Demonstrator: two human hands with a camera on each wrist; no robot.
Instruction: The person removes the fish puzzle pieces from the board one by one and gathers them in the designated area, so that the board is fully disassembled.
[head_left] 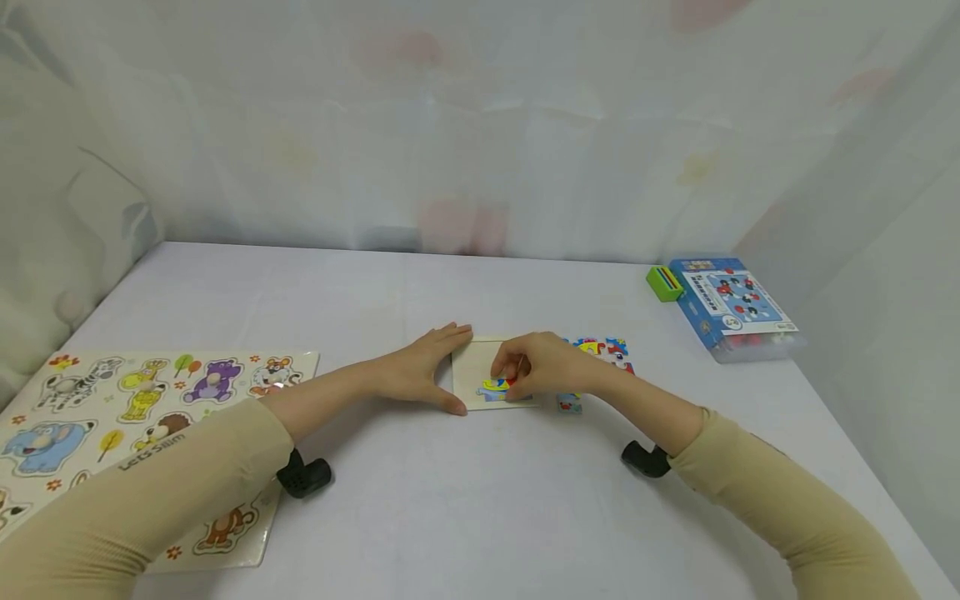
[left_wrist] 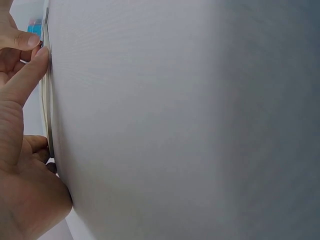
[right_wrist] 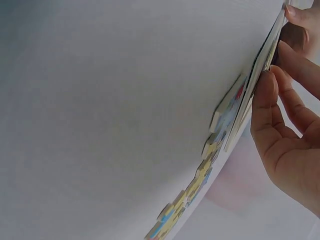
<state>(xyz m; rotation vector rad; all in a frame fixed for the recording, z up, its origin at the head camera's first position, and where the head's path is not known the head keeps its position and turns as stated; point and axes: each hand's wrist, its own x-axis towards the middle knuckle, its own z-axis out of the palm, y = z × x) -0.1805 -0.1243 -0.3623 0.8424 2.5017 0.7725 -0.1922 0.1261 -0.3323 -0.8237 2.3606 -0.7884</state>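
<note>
A small pale wooden puzzle board point(head_left: 468, 362) lies flat on the white table, with blue, yellow and red puzzle pieces point(head_left: 491, 390) in its lower part. My left hand point(head_left: 416, 367) rests at the board's left side, its thumb and fingers spread along the edge. Over the lower right of the board, my right hand point(head_left: 546, 365) pinches a puzzle piece between thumb and fingers; the fingers mostly hide it. In the right wrist view its fingertips point(right_wrist: 265, 82) touch down at the board. Several loose puzzle pieces point(right_wrist: 192, 182) lie beside the board, partly behind the right hand.
A large animal peg puzzle point(head_left: 292, 367) lies at the left, partly under the left forearm. At the back right stand a blue box point(head_left: 738, 304) with a clear plastic base and a small green block point(head_left: 664, 284). A curtain backs the table.
</note>
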